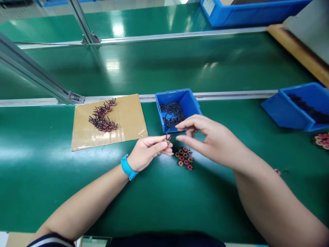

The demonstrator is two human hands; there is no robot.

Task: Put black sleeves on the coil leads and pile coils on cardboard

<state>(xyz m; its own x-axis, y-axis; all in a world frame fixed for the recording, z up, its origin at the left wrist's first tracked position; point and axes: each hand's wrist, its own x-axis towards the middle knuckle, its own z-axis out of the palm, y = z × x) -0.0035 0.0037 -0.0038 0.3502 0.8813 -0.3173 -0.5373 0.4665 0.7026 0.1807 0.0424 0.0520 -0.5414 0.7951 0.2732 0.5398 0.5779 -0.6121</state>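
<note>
My left hand [151, 151], with a teal band at the wrist, pinches a small coil part [167, 141] with dark prongs sticking up. Just right of it hovers my right hand [205, 135], thumb and fingers apart, nothing visible between them. Below the hands lies a small pile of red and copper-coloured ring parts [184, 157] on the green surface. Behind them stands a blue bin [194, 103] holding many short black sleeves [173, 113]. On a brown cardboard sheet [130, 116] at the left sits a cluster of coil parts with black prongs [102, 118].
A second blue bin [277, 109] with dark pieces is at the right, near more red rings [322, 140]. A large blue crate [231, 13] stands at the back. Metal posts [43, 68] rise at the left; a rail [231, 95] crosses behind the bin.
</note>
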